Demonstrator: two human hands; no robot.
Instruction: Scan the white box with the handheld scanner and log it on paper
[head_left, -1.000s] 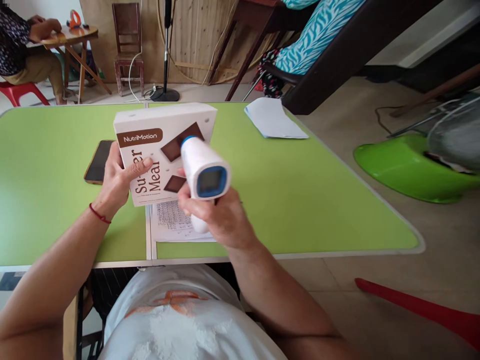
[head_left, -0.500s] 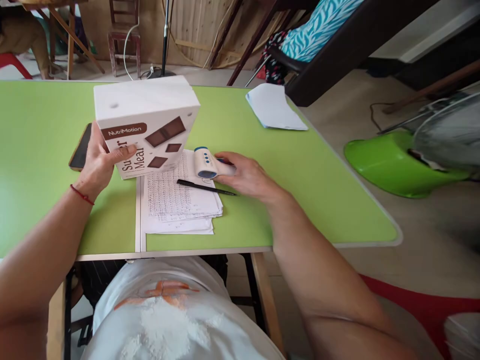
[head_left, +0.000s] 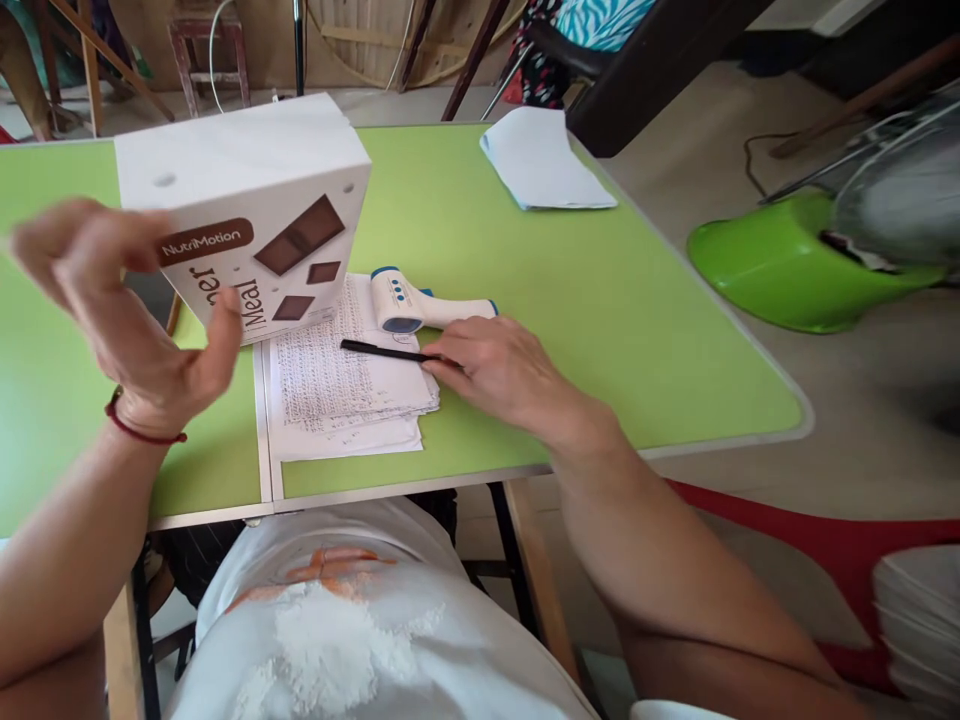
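Note:
A white box (head_left: 300, 215) with chocolate-bar pictures stands on the green table, partly behind my left hand (head_left: 142, 310). That hand is raised, slightly blurred, thumb and fingers spread apart; whether a fingertip still touches the box I cannot tell. My right hand (head_left: 502, 370) pinches the end of a black pen (head_left: 382, 350) lying across handwritten papers (head_left: 322, 390). Just beyond the right hand lies a white and blue infrared thermometer (head_left: 405, 300), its head over the papers' top edge. A dark phone (head_left: 154, 292) is mostly hidden behind the left hand.
Folded white paper (head_left: 544, 160) lies at the far right of the green table (head_left: 600, 330). A bright green plastic object (head_left: 787, 265) and a fan stand on the floor to the right. A red chair (head_left: 750, 520) is close by my right arm.
My left hand has let go of the box and opened. The right hand has released the thermometer and moved nearer to me, taking hold of the pen. The view has shifted slightly.

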